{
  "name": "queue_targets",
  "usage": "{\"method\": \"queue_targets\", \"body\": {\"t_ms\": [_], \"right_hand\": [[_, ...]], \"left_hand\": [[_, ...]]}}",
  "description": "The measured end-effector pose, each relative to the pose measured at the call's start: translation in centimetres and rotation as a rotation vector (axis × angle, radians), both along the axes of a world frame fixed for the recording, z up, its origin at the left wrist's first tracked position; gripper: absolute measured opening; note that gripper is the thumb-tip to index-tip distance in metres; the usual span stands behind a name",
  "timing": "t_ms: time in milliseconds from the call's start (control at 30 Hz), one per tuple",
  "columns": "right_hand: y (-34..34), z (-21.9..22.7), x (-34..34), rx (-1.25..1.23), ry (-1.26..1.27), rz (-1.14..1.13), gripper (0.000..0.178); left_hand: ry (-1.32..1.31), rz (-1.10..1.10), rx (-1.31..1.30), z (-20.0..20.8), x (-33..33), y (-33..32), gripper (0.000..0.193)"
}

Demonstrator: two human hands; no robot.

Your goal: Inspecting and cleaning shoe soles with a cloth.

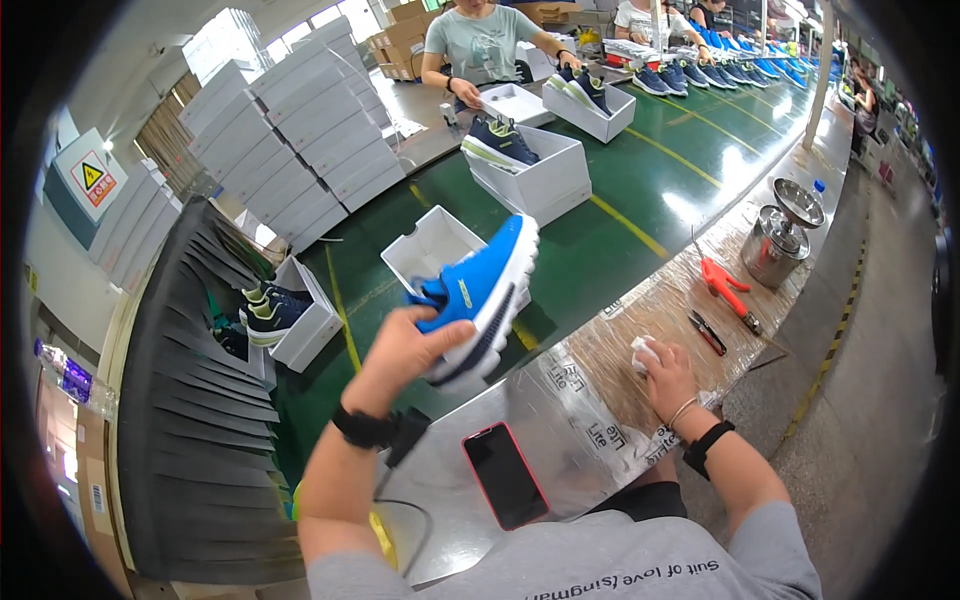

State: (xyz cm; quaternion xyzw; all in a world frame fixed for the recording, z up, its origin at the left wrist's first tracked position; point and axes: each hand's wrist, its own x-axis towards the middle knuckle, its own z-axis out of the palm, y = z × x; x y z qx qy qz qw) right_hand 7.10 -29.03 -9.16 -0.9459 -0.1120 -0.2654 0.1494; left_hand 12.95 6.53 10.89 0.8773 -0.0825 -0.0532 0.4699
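Observation:
A blue sneaker (480, 285) with a thick white sole is held up over the green conveyor, tilted with its toe toward the upper right. My left hand (398, 352) is closed around its heel and collar, thumb pressed against the side of the sole. Just behind the shoe lies an open white shoebox (420, 245), partly hidden by it. On the plastic-covered bench at the right, my right hand (670, 382) has its fingers closed on a crumpled white wad (644, 355), which looks like cloth or tissue.
Red-handled spray gun (724, 285), nippers (707, 333) and metal dispenser can (775, 245) stand right of my right hand. A phone (505, 476) lies near me. Boxes with navy sneakers (530, 175) sit on the conveyor (640, 225); black strip curtain (200, 400) at left. A co-worker (482, 45) handles boxes opposite.

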Motion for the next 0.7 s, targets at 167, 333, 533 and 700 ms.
{"method": "queue_targets", "body": {"t_ms": [167, 333, 533, 700], "right_hand": [[0.7, 0.2, -0.1, 0.015, 0.014, -0.046, 0.036], [0.7, 0.2, -0.2, 0.010, 0.023, -0.076, 0.035], [0.7, 0.3, -0.1, 0.005, 0.051, -0.079, 0.036], [0.8, -0.1, 0.4, 0.017, 0.057, -0.073, 0.038]], "left_hand": [[-0.588, -0.055, 1.092, 3.1, 5.3, 1.9, 0.051], [-0.549, -0.196, 1.449, 0.8, 10.4, 3.2, 0.055], [-0.733, -0.069, 1.191, -5.7, 10.8, 1.2, 0.072], [-0.826, -0.431, 1.098, -12.6, 7.0, -0.4, 0.076]]}}
